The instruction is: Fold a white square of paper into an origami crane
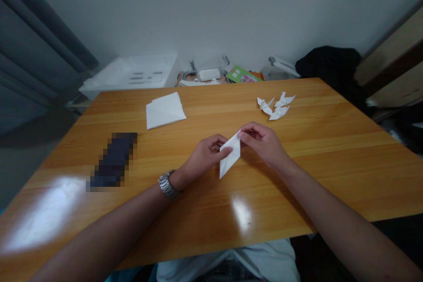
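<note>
A piece of folded white paper, shaped like a narrow diamond, is held up in front of me over the table. My left hand grips its left edge, with the thumb lying across the front face. At its upper right corner, my right hand pinches the tip between thumb and fingers. The fingers behind the paper are partly hidden. Beyond my right hand lie several folded paper cranes, close together. A stack of white paper sheets rests farther back on the left.
The wooden table has a glossy top. A dark, pixelated flat object lies at the left. Past the far edge are a white plastic container, a green booklet and a black cloth-like bundle. A wall stands behind.
</note>
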